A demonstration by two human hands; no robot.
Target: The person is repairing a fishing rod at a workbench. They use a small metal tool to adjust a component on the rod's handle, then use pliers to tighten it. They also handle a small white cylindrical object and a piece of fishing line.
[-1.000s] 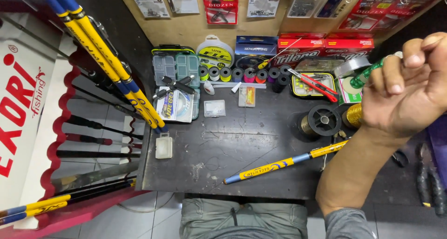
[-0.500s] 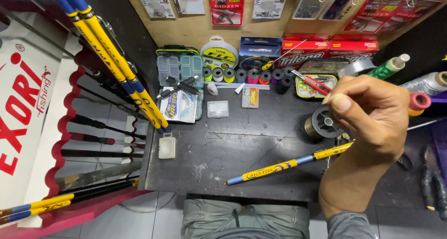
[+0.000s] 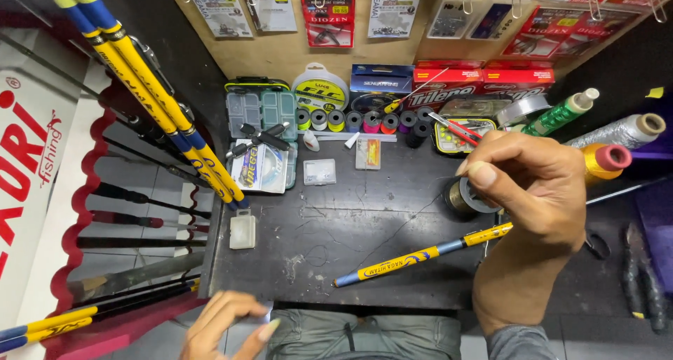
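Two hands are being shown. The right hand (image 3: 536, 185) is being held above the dark bench (image 3: 364, 220), its fingers (image 3: 491, 165) curled and pinched together; whether a thin line is being gripped cannot be told. Directly beneath it, the yellow-and-blue rod section (image 3: 420, 255) is lying on the bench, its long axis running from lower left up to the right, its yellow upper end passing under the wrist. A spool of line (image 3: 466, 197) is sitting just left of the fingertips. The left hand (image 3: 228, 325) is being held loosely open at the bench's near edge, holding nothing, well apart from the rod section's blue tip; the right hand is nearer. Full-length yellow rods (image 3: 161, 107) are leaning at the left.
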